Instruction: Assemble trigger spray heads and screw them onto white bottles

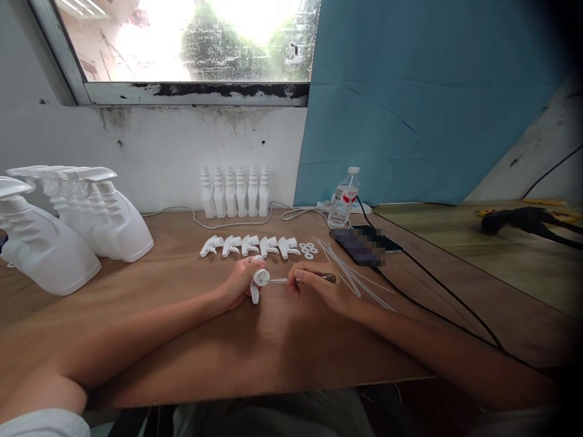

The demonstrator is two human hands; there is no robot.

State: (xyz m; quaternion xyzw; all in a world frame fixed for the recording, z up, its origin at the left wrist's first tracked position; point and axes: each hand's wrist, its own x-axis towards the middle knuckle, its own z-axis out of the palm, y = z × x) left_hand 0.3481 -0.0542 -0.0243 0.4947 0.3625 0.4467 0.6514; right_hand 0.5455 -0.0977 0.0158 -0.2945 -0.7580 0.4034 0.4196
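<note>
My left hand [241, 282] is closed around a white trigger spray head [261, 277], its round collar turned to the right and its trigger hanging down. In my right hand [319, 284] is a screwdriver [328, 277] with a dark handle and a thin metal shaft. The shaft's tip reaches the opening of the collar; how deep it goes in I cannot tell. Just beyond my hands lies a row of white spray heads [250, 246], with several small white rings [308, 249] at its right end. Thin clear tubes [350, 273] lie beside my right hand.
Several white spray bottles with heads [122, 224] stand at the left. White bottles [235, 193] line the wall. At the right are a clear water bottle [344, 200], phones [359, 246] and black cables [437, 309]. The brown table [182, 364] has its front edge near me.
</note>
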